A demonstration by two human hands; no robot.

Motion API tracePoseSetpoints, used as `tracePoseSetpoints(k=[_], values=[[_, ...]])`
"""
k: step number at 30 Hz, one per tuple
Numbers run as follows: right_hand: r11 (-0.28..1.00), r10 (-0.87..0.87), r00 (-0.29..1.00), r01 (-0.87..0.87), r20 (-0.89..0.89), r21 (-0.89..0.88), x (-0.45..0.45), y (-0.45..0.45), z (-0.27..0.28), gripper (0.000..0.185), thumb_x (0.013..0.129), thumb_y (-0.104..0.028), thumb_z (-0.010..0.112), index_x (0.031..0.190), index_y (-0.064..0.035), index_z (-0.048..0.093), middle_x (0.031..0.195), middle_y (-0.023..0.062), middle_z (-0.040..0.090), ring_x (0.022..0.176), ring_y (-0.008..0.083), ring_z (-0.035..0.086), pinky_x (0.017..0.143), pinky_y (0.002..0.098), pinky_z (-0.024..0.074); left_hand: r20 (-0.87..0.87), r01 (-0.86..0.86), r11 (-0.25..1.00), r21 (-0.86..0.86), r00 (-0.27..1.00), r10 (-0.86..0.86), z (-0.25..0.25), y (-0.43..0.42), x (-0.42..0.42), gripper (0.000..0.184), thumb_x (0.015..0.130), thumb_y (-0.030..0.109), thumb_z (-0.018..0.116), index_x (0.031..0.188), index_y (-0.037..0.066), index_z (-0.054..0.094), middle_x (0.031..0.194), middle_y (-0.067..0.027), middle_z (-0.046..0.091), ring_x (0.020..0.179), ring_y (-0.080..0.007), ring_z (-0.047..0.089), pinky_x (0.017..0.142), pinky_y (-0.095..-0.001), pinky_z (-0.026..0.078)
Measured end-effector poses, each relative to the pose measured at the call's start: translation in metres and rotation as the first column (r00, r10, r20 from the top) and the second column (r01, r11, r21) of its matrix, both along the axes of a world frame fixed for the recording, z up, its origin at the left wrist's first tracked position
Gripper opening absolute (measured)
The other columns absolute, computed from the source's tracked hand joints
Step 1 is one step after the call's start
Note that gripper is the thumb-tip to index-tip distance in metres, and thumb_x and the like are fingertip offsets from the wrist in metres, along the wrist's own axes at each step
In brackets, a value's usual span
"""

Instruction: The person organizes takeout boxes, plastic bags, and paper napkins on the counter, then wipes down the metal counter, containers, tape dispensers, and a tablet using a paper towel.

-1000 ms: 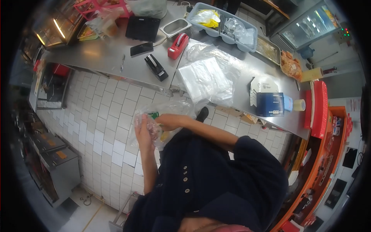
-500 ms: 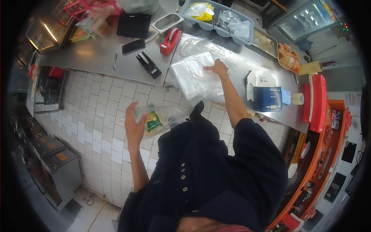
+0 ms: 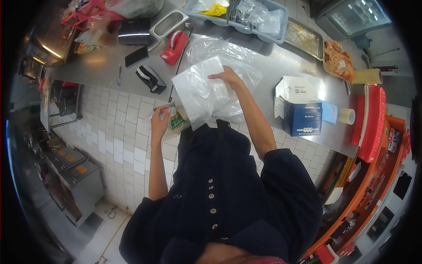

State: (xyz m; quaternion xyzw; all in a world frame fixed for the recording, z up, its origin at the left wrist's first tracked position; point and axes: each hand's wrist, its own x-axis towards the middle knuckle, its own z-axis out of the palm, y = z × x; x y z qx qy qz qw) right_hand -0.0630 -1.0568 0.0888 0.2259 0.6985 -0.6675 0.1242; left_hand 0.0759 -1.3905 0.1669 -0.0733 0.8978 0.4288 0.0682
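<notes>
My left hand (image 3: 161,121) is closed, thumb and fingers pinched at the upper part of a clear plastic bag (image 3: 176,121) with green print. The bag hangs just off the counter's front edge, above the tiled floor. My right hand (image 3: 228,78) lies over the right edge of a stack of clear plastic bags (image 3: 195,90), its thumb and fingers gripping that edge. The stack rests on a looser, crumpled clear plastic sheet (image 3: 246,66), and its near end sticks out over the counter edge.
Left of the stack stand a red tape dispenser (image 3: 175,47), a black tape dispenser (image 3: 150,79) and a phone (image 3: 136,56). A blue-grey bin (image 3: 263,35) of packets is behind. To the right are a dark blue box (image 3: 302,119) and a tape roll (image 3: 347,116).
My left hand has closed from a more open shape and moved up towards the counter with the printed bag. My right hand stays at the stack's edge. The camera view has shifted.
</notes>
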Motion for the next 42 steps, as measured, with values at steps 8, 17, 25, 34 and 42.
tracePoseSetpoints(k=[8, 17, 25, 34, 42], values=[[0.912, 0.258, 0.912, -0.339, -0.32, -0.231, 0.034, -0.019, 0.076, 0.053, 0.085, -0.011, 0.073, 0.132, 0.0018, 0.053, 0.124, 0.0139, 0.062, 0.11, 0.0223, 0.06, 0.099, 0.0355, 0.046, 0.142, -0.03, 1.0, 0.003, 0.989, 0.03, 0.019, -0.013, -0.017, 0.033, 0.096, 0.028, 0.065, 0.118, 0.004, 0.066, 0.102, -0.0092, 0.071, 0.101, -0.0177, 0.064, 0.091, -0.0312, 0.046], [0.994, -0.04, 0.994, 0.049, -0.1, 0.094, 0.128, 0.04, 0.034, 0.067, 0.083, -0.027, 0.08, 0.135, 0.0014, 0.05, 0.122, 0.0184, 0.06, 0.116, 0.0258, 0.057, 0.101, 0.0418, 0.0453, 0.073, 0.036, 0.996, 0.077, 0.996, -0.041, 0.0, -0.026, -0.032, 0.032, 0.094, 0.028, 0.068, 0.113, 0.002, 0.066, 0.106, -0.0127, 0.071, 0.103, -0.0232, 0.065, 0.091, -0.0337, 0.048], [0.774, -0.428, 0.891, 0.276, 0.15, 0.57, 0.135, 0.03, -0.016, 0.087, 0.067, -0.044, 0.09, 0.127, 0.0071, 0.053, 0.125, 0.0304, 0.057, 0.113, 0.0363, 0.061, 0.098, 0.0408, 0.0474, 0.035, 0.13, 0.973, -0.189, 0.991, -0.126, -0.046, 0.068, -0.08, 0.079, 0.076, 0.054, 0.079, 0.127, -0.001, 0.054, 0.116, -0.0198, 0.066, 0.114, -0.0368, 0.062, 0.096, -0.0415, 0.049], [0.96, -0.281, 0.958, 0.28, -0.052, -0.024, 0.134, 0.0, 0.042, 0.06, 0.08, -0.025, 0.082, 0.124, 0.0064, 0.056, 0.113, 0.0157, 0.067, 0.103, 0.0269, 0.065, 0.091, 0.0373, 0.0508, 0.227, 0.326, 0.944, 0.056, 0.916, -0.33, -0.079, 0.053, -0.12, 0.057, 0.067, 0.05, 0.087, 0.072, 0.002, 0.055, 0.07, -0.0093, 0.059, 0.066, -0.0227, 0.056, 0.067, -0.036, 0.046], [0.942, -0.281, 0.933, 0.223, -0.226, -0.252, 0.1, 0.032, 0.036, 0.073, 0.081, -0.018, 0.081, 0.139, 0.0039, 0.041, 0.126, 0.015, 0.059, 0.112, 0.024, 0.06, 0.095, 0.0359, 0.0506, 0.043, 0.284, 0.932, 0.226, 0.953, -0.3, -0.078, 0.071, -0.107, 0.036, 0.08, 0.022, 0.081, 0.068, 0.007, 0.051, 0.068, -0.003, 0.054, 0.066, -0.0137, 0.052, 0.066, -0.0328, 0.044]])
